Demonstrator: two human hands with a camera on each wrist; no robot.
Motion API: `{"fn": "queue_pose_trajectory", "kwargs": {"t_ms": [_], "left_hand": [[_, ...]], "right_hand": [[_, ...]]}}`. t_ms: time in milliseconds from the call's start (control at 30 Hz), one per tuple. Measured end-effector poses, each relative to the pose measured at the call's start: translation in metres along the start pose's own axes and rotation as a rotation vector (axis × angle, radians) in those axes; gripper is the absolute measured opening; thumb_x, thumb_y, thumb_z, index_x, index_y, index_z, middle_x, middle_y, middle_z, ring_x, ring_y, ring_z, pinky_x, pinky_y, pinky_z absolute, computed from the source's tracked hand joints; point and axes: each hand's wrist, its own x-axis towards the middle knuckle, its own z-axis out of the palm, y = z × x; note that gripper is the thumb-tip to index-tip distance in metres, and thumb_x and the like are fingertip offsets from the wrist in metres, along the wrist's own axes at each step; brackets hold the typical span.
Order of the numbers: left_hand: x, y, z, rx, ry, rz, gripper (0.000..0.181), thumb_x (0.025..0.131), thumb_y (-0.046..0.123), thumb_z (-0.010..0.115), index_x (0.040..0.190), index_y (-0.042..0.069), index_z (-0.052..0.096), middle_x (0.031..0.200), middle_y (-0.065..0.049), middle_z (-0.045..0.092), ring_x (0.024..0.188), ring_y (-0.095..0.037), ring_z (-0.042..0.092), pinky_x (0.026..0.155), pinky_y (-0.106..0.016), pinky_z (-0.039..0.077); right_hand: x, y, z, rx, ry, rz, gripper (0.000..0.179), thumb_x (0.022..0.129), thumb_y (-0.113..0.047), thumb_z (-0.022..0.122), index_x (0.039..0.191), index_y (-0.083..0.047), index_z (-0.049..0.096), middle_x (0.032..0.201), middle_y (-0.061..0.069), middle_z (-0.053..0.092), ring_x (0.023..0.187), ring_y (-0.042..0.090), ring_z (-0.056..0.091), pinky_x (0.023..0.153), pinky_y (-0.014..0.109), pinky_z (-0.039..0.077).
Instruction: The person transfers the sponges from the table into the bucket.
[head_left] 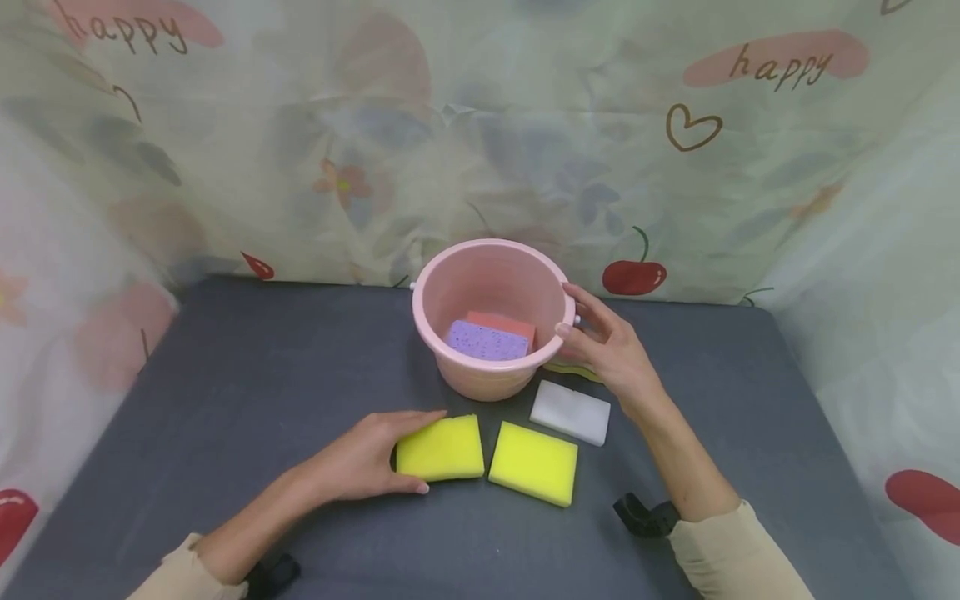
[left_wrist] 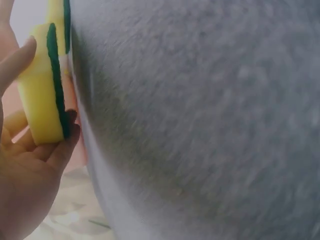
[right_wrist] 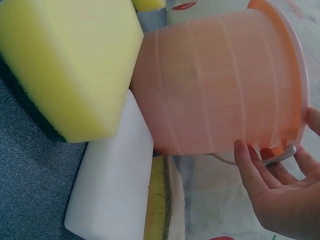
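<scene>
My left hand [head_left: 367, 454] grips a yellow sponge [head_left: 442, 450] on the table, thumb at its near edge and fingers at its far edge. A dark green scouring layer [left_wrist: 57, 85] backs this sponge in the left wrist view. My right hand [head_left: 615, 358] holds the pink bucket [head_left: 480, 379] at the right side of its rim, by the handle joint. The bucket stands upright, with a purple sponge [head_left: 487, 342] and a red sponge [head_left: 517, 325] inside. A second yellow sponge [head_left: 533, 462] lies right of the gripped one, in front of the bucket.
A white sponge [head_left: 572, 412] lies near the bucket's right front. Behind it, a yellow sponge with a pale layer [right_wrist: 157, 195] is partly hidden by my right hand in the head view. Patterned cloth [head_left: 525, 167] hangs behind and beside the dark table [head_left: 300, 375].
</scene>
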Motion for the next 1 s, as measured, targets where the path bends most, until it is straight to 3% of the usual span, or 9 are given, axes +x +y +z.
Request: {"fn": "queue_pose_trajectory", "kwargs": {"t_ms": [400, 567, 767, 1000], "left_hand": [[-0.001, 0.01, -0.021, 0.045, 0.033, 0.077, 0.084, 0.074, 0.039, 0.088, 0.147, 0.019, 0.05, 0.139, 0.011, 0.052, 0.124, -0.007, 0.051, 0.102, -0.037, 0.045], [-0.002, 0.017, -0.032, 0.07, 0.03, 0.134, 0.082, 0.075, 0.041, 0.087, 0.145, 0.019, 0.052, 0.139, 0.008, 0.056, 0.124, -0.01, 0.054, 0.1, -0.037, 0.048], [-0.002, 0.026, -0.042, 0.109, 0.0, 0.158, 0.081, 0.077, 0.049, 0.083, 0.145, 0.02, 0.052, 0.139, 0.007, 0.057, 0.125, -0.01, 0.055, 0.101, -0.037, 0.047], [0.0, 0.039, -0.055, 0.131, 0.043, 0.252, 0.08, 0.081, 0.055, 0.077, 0.146, 0.016, 0.051, 0.14, 0.005, 0.056, 0.125, -0.012, 0.056, 0.099, -0.037, 0.048]], "right_hand": [[-0.001, 0.0, 0.001, -0.042, 0.005, -0.018, 0.064, 0.095, -0.027, 0.069, 0.153, -0.031, 0.04, 0.154, 0.004, 0.04, 0.131, 0.027, 0.052, 0.094, 0.052, 0.048], [0.0, 0.0, 0.003, -0.031, 0.001, -0.044, 0.064, 0.095, -0.028, 0.069, 0.153, -0.03, 0.04, 0.154, 0.005, 0.041, 0.131, 0.028, 0.052, 0.093, 0.05, 0.049], [-0.001, -0.001, 0.003, -0.015, -0.005, -0.055, 0.064, 0.095, -0.027, 0.069, 0.152, -0.03, 0.041, 0.152, 0.004, 0.043, 0.131, 0.028, 0.053, 0.092, 0.045, 0.051], [0.0, 0.002, 0.002, -0.032, 0.002, -0.05, 0.063, 0.096, -0.026, 0.068, 0.153, -0.031, 0.04, 0.153, 0.004, 0.042, 0.132, 0.028, 0.051, 0.093, 0.047, 0.05]]}}
